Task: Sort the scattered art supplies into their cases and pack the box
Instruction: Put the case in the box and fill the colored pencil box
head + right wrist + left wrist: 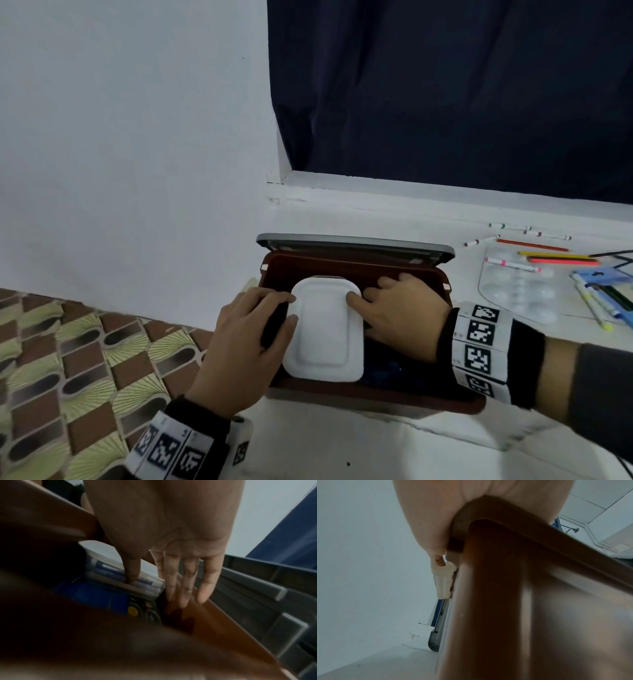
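**Seating the white case in the brown box**

Your left hand (239, 342) lies with fingers curved over the left edge of the white case (323, 337), apparently steadying it more than clamping it. The case sits inside the brown box (376, 397), toward its left wall, on top of a blue case (96, 596). Your right hand (400, 308) is relaxed, thumb pressing the case's right edge, fingers straight against the box's far wall. Press evenly on both sides so the case settles flat (a tilt would likely foul the grey lid (356, 245) propped behind). Open room lies to the case's right, inside the box. Further right, loose markers (513, 265) and pencils (555, 257) wait beside a clear palette (524, 294), well apart from the box
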`<state>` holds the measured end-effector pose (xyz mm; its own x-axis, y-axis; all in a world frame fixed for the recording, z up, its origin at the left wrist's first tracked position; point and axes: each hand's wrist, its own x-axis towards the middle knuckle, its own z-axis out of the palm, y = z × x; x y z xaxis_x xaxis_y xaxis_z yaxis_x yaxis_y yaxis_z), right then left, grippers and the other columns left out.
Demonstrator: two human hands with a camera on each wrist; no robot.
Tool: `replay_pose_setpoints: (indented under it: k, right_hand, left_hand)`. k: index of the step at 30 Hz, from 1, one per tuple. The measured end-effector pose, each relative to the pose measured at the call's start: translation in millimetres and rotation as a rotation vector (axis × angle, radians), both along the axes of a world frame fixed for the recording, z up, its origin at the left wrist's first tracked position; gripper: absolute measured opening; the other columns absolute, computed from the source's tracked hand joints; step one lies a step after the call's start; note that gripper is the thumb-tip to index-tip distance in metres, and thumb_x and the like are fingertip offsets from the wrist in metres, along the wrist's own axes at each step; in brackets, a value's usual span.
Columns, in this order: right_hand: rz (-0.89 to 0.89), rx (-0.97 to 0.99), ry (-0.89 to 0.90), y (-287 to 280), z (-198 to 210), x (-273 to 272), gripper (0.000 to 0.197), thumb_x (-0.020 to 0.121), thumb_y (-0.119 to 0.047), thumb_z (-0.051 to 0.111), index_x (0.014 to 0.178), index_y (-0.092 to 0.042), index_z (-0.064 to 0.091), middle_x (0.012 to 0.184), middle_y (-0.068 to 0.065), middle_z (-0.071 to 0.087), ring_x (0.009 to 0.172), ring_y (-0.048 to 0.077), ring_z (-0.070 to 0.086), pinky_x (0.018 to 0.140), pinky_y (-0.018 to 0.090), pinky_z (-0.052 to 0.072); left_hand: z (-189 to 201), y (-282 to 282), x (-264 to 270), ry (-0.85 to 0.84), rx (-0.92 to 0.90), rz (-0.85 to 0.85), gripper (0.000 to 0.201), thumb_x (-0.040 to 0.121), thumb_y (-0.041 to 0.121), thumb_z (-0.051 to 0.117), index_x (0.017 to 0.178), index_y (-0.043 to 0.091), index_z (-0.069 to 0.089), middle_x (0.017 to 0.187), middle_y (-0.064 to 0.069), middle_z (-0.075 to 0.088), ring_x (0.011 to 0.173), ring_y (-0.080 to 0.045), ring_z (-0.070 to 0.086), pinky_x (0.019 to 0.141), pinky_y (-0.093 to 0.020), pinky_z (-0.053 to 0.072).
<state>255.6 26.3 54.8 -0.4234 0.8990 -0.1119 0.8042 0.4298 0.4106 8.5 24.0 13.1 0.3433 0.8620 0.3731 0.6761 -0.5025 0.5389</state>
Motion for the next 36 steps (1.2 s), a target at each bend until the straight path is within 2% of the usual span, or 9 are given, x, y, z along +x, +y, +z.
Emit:
replay_pose_setpoints:
  k: [3,6,9,17,21,24,29,31,36]
  right_hand:
    - [-0.012,0.021,-0.015,-1,3,0,0.07,0.098,-0.062,0.027,0.151,-0.018,0.018,0.129,0.008,0.056,0.109,0.031,0.056,0.079,0.038,0.035]
    - [-0.023,0.079,0.056,-4,3,9,0.07,0.093,-0.069,0.021,0.139,-0.021,0.042,0.11,0.007,0.066,0.092,0.029,0.063,0.071,0.037,0.033]
    - [-0.042,0.102,0.098,-11,3,16,0.066,0.088,-0.07,0.017,0.106,-0.026,0.063,0.073,0.0,0.066,0.061,0.024,0.062,0.059,0.032,0.028]
    - [-0.085,0.148,0.468,-54,7,32,0.044,0.096,-0.059,0.03,0.096,-0.028,0.061,0.068,-0.007,0.058,0.058,0.018,0.058,0.052,0.032,0.044]
    - [-0.156,0.164,0.757,-77,7,51,0.028,0.098,-0.05,0.037,0.104,-0.032,0.058,0.081,-0.01,0.06,0.07,0.013,0.058,0.059,0.035,0.049]
    - [-0.248,0.167,0.953,-94,3,73,0.019,0.098,-0.045,0.044,0.103,-0.032,0.057,0.082,-0.013,0.06,0.075,0.008,0.058,0.066,0.036,0.05]
    - [-0.404,0.231,1.238,-123,0,129,0.011,0.095,-0.035,0.06,0.104,-0.031,0.062,0.077,-0.012,0.064,0.076,0.008,0.061,0.065,0.021,0.048]
    - [-0.456,0.24,1.34,-136,-2,160,0.009,0.094,-0.032,0.062,0.103,-0.031,0.062,0.076,-0.01,0.065,0.072,0.01,0.064,0.06,0.017,0.045]
    - [-0.572,0.231,1.436,-181,-22,251,0.007,0.094,-0.035,0.061,0.102,-0.035,0.06,0.079,-0.008,0.067,0.07,0.014,0.067,0.065,0.03,0.053]
  left_hand:
    - [-2,1,-1,0.04,0.016,-0.011,0.033,0.097,0.048,0.043,0.12,0.033,0.061,0.116,0.021,0.055,0.111,-0.004,0.049,0.097,-0.032,0.04]
    - [-2,3,-4,0.14,0.024,-0.047,0.035,0.098,0.052,0.04,0.119,0.037,0.064,0.117,0.024,0.06,0.116,-0.003,0.051,0.099,-0.031,0.036]
    - [0,5,-5,0.284,0.013,-0.092,0.037,0.101,0.054,0.034,0.115,0.042,0.066,0.114,0.027,0.062,0.114,-0.001,0.05,0.1,-0.032,0.033]
    - [15,-5,-3,0.398,-0.037,-0.087,0.042,0.101,0.057,0.023,0.117,0.046,0.061,0.114,0.027,0.059,0.118,-0.002,0.05,0.102,-0.041,0.025]
    - [29,-25,28,0.191,-0.08,-0.201,0.04,0.101,0.057,0.029,0.126,0.043,0.057,0.114,0.027,0.06,0.11,0.002,0.055,0.101,-0.042,0.033]
    - [39,-43,69,-0.061,-0.132,-0.253,0.036,0.098,0.057,0.036,0.128,0.045,0.052,0.101,0.02,0.064,0.099,-0.002,0.061,0.097,-0.031,0.035]
    - [52,-65,142,-0.411,-0.213,-0.276,0.019,0.099,0.035,0.05,0.116,0.036,0.06,0.083,0.008,0.066,0.082,-0.01,0.065,0.068,-0.011,0.045]
    - [52,-72,171,-0.457,-0.248,-0.303,0.022,0.095,0.035,0.05,0.113,0.034,0.061,0.08,0.004,0.064,0.078,-0.013,0.063,0.067,-0.011,0.045]
    - [31,-94,254,-0.629,-0.415,-0.373,0.019,0.099,0.032,0.059,0.114,0.021,0.066,0.076,-0.01,0.061,0.073,-0.024,0.057,0.067,-0.027,0.048]
